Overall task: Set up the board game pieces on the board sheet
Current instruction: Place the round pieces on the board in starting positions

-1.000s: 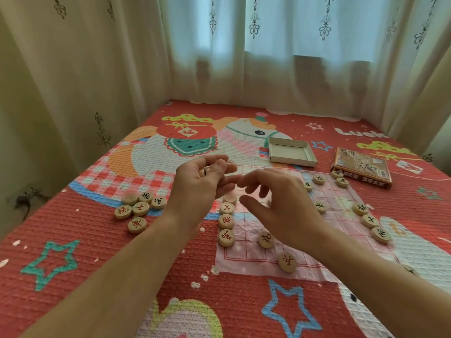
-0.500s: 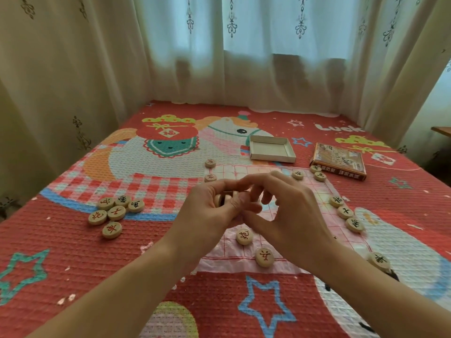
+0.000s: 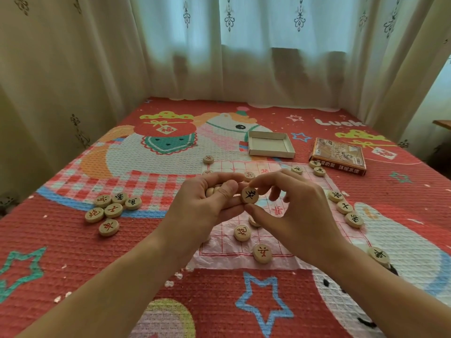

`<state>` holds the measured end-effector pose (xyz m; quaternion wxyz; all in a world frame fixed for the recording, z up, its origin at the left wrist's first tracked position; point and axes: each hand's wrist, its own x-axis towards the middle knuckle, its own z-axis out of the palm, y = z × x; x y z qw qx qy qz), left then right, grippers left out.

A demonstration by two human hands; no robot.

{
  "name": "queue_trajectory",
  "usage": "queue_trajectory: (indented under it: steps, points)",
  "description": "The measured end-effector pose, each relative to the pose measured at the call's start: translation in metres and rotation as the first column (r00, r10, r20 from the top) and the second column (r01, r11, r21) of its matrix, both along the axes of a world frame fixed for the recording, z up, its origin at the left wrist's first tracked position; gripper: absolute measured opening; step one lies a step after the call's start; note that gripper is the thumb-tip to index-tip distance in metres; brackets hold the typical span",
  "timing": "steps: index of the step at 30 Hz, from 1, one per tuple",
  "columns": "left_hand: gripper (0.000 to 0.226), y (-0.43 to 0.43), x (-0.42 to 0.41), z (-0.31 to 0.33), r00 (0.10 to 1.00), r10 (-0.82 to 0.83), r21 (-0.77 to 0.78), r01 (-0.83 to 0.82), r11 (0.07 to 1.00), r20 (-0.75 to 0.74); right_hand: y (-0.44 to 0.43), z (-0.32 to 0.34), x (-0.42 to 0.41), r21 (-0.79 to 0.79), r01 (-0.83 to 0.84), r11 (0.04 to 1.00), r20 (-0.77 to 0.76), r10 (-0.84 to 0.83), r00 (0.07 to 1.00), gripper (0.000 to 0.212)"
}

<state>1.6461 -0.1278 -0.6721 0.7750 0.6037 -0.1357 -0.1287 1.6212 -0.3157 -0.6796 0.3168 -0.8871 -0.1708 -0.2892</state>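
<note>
A thin pink board sheet (image 3: 271,250) with a red grid lies on the bed. My left hand (image 3: 207,206) is raised over it, its fingers curled round several wooden disc pieces (image 3: 211,191). Between thumb and forefinger my right hand (image 3: 292,208) pinches a disc with a black character (image 3: 250,195), right against the left fingertips. Two red-marked discs (image 3: 242,232) (image 3: 262,253) lie on the sheet near its front edge. Red-marked discs (image 3: 112,210) are clustered left of the sheet; black-marked discs (image 3: 344,207) lie along its right side.
An open white box tray (image 3: 269,144) and the printed game box lid (image 3: 338,156) sit behind the sheet. More discs (image 3: 317,168) lie at the sheet's far corner, one (image 3: 378,255) at the near right. Curtains close off the back and left.
My right hand has drawn one black-marked disc out from the stack in my left hand; the disc's face is now visible between the hands. The camera view has shifted slightly.
</note>
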Motion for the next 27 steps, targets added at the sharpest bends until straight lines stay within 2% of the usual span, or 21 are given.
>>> queue_trajectory:
  steps: [4,10,13,16,22,27]
  points:
    - [0.022,0.001,0.004,0.000,0.995,0.095,0.003,-0.095,0.995,0.031,0.001,0.000,-0.002,0.009,0.000,1.000,0.007,0.000,1.000,0.033]
    - [0.028,0.013,0.013,0.012,0.961,0.273,-0.115,-0.267,0.957,0.040,-0.001,0.000,-0.001,0.009,0.005,1.000,-0.030,-0.005,1.000,0.031]
    - [0.024,0.019,0.017,0.014,0.952,0.304,-0.100,-0.301,0.949,0.022,-0.002,0.000,0.001,0.003,0.007,1.000,-0.057,-0.007,0.998,0.031]
    - [0.022,0.019,0.018,0.013,0.960,0.280,-0.080,-0.281,0.956,-0.025,-0.007,0.002,0.004,-0.028,0.028,0.999,-0.075,-0.031,0.997,0.029]
    - [0.029,0.014,0.017,0.006,0.979,0.131,-0.084,-0.145,0.986,-0.155,-0.026,0.010,0.012,-0.094,0.074,0.993,-0.103,-0.084,0.991,0.026]
    - [0.026,0.007,0.013,0.003,0.986,0.040,-0.068,-0.051,0.996,-0.164,-0.053,0.013,0.012,-0.094,0.158,0.983,-0.105,-0.168,0.980,0.024]
